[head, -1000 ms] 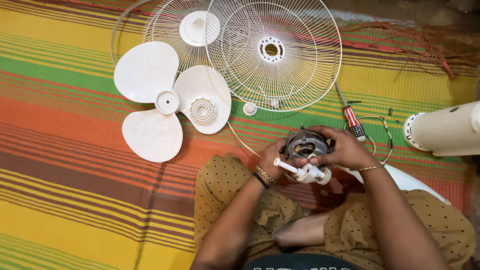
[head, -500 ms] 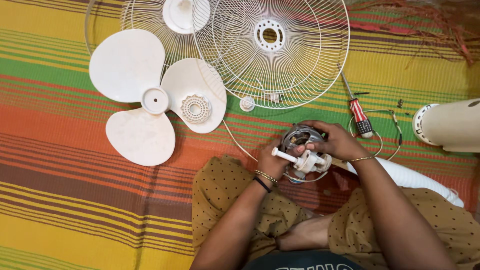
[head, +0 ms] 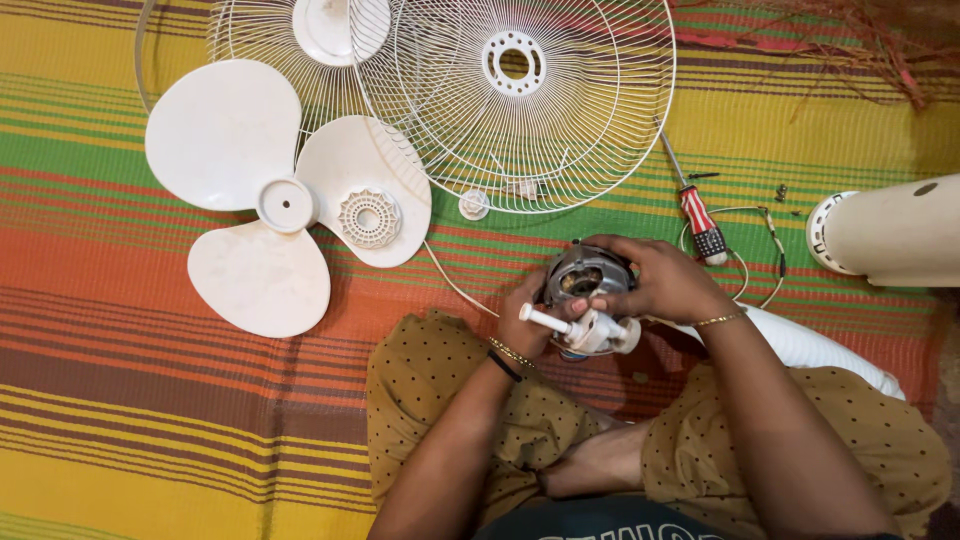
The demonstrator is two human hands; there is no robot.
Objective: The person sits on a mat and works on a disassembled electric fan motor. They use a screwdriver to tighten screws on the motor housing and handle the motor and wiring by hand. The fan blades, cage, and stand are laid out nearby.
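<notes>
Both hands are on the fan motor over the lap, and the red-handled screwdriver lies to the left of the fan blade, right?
Not quite. The head view shows both hands, left hand and right hand, on the fan motor over the lap, but the red-handled screwdriver lies well to the right of the fan blade, beside the wire fan guard.

Both forearms reach forward from the lap and converge, the left hand [head: 522, 318] cupped low with fingers curled upward in a closed grip, the right hand [head: 650, 280] arched above it, palm down, fingers bent and pinching inward, each wrist wearing a thin bangle.
</notes>
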